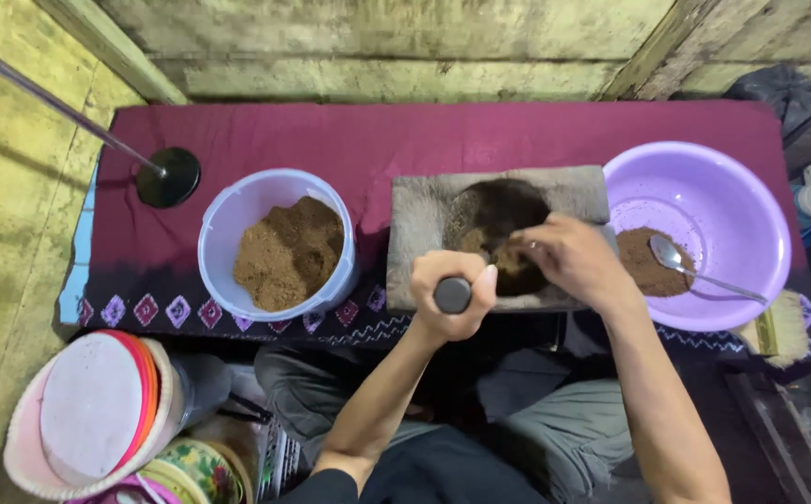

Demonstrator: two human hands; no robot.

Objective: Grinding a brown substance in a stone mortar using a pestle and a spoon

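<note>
Pestle (453, 294) upright, butt end toward camera, fist-gripped by left hand (450, 297); right hand (569, 257) cupped loosely in stone mortar (424, 219)

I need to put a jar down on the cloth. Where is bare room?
The cloth is bare behind the white bucket, stone mortar and purple basin, up to the wall, and between the black stand base and the bucket. The front edge is crowded by both hands.
</note>
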